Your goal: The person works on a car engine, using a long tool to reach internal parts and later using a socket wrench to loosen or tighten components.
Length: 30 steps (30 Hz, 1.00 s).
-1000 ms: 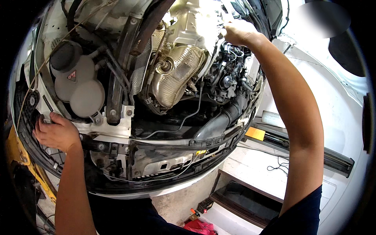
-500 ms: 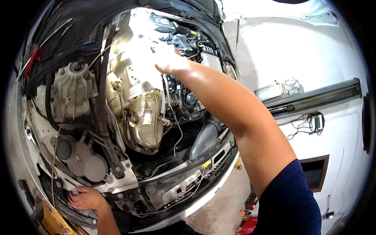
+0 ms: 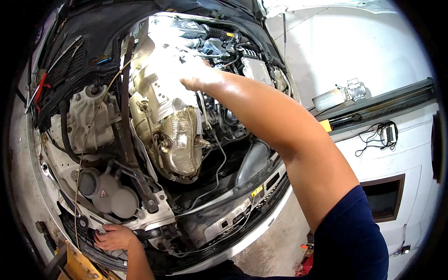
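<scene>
My right arm reaches across the car's engine bay, and my right hand [image 3: 195, 74] is over the upper middle of the engine [image 3: 221, 112]. Strong glare washes that hand out, so its fingers and anything in them cannot be made out. Just left of it and below runs a gold metal heat shield [image 3: 179, 140], with a glaring pale upper part. At the lower left, my left hand [image 3: 116, 237] lies on the dark front edge of the bay with fingers stretched and apart, holding nothing.
A grey round reservoir [image 3: 109, 193] sits above my left hand. A thin tan cord [image 3: 88, 140] crosses the left side. A dark brace bar [image 3: 127, 93] borders the heat shield. On the right are a work lamp [image 3: 331, 99], a black cable [image 3: 373, 140] and a long dark rail [image 3: 382, 105].
The whole view has shifted slightly, so the scene sits a little further right. Both hands stay at about the same places on the car.
</scene>
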Available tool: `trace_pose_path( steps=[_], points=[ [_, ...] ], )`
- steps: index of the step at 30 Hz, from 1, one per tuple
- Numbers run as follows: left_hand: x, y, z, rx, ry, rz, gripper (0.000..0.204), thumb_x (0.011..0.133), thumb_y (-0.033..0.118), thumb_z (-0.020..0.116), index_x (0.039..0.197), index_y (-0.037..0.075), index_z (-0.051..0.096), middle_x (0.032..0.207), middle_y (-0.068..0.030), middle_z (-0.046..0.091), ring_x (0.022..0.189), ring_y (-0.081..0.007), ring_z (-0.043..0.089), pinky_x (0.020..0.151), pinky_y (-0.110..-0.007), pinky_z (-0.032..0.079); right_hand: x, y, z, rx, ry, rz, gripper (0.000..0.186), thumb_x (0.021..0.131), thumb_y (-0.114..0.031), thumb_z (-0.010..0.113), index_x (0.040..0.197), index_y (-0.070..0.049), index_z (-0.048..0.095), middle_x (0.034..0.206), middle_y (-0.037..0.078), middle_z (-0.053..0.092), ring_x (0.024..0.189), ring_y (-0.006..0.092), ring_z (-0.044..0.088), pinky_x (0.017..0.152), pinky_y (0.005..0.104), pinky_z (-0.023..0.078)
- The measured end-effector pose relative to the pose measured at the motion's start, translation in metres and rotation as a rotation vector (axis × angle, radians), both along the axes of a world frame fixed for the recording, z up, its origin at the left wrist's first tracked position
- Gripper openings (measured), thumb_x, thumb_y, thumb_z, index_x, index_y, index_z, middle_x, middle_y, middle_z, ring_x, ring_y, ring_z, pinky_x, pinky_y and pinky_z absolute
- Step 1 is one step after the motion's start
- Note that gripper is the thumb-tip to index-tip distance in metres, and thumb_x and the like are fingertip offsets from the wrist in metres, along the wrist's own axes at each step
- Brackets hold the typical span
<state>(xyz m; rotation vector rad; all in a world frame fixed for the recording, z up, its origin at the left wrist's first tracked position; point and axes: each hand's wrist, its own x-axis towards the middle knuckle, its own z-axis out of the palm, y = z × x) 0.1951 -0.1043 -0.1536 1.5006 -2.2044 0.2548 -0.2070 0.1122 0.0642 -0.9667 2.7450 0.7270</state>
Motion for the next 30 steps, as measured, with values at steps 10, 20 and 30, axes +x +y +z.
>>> trace_pose_path(
  steps=[10,20,30],
  points=[
    [0.004,-0.005,0.001,0.021,-0.008,0.017,0.038,0.093,0.031,0.046,0.112,-0.002,0.049,0.116,-0.0197,0.05,0.118,-0.0398,0.042,0.093,-0.051,0.038,-0.013,-0.013,-0.014,-0.371,0.035,-0.048,0.051,0.085,-0.05,0.052,0.123,-0.015,0.054,0.114,0.006,0.062,0.104,0.0188,0.058,0.087,0.0306,0.045],
    [-0.005,0.008,0.011,0.03,0.023,-0.02,0.037,0.092,0.027,0.05,0.112,-0.004,0.049,0.116,-0.0206,0.05,0.117,-0.0392,0.043,0.093,-0.051,0.038,0.002,-0.005,-0.005,-0.397,0.017,-0.254,0.044,0.086,-0.039,0.053,0.121,-0.013,0.054,0.117,0.008,0.06,0.105,0.0209,0.057,0.086,0.0335,0.047],
    [-0.006,0.014,0.008,0.085,0.041,-0.008,0.038,0.091,0.025,0.049,0.115,-0.004,0.044,0.117,-0.0208,0.046,0.122,-0.0405,0.038,0.099,-0.05,0.036,-0.01,0.004,-0.02,-0.221,-0.03,-0.404,0.03,0.083,-0.024,0.056,0.106,-0.007,0.062,0.103,0.012,0.065,0.092,0.0233,0.062,0.078,0.0354,0.05]
  ],
)
